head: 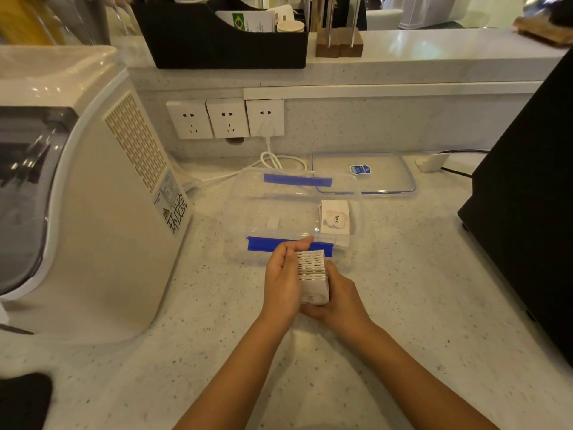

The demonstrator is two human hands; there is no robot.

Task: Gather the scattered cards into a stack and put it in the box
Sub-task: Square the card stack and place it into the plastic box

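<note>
Resting under everything: counter (403,290), pale and speckled, well below the fingers.
Machine: a white appliance (93,197) stands well left of the left fingers.
Box: a clear box (356,240) with blue clips sits open on the counter just beyond the fingertips, its near clip right behind them.
Lid: a clear lid (372,178) lies flat farther beyond, touching or overlapping the box's far right corner.
Left hand: the left hand (280,283) presses its palm and fingers against the left face of the stack, thumb tip reaching toward the box.
Right hand: the right hand (341,296) cups the stack from below and right, fingers curled round it.
Stack: the stack (313,274) of cards stands on edge between both palms, above the counter, edges facing up.
Card: one card (336,217) reading "love" lies inside the box's right end, beyond the right fingers.
</note>
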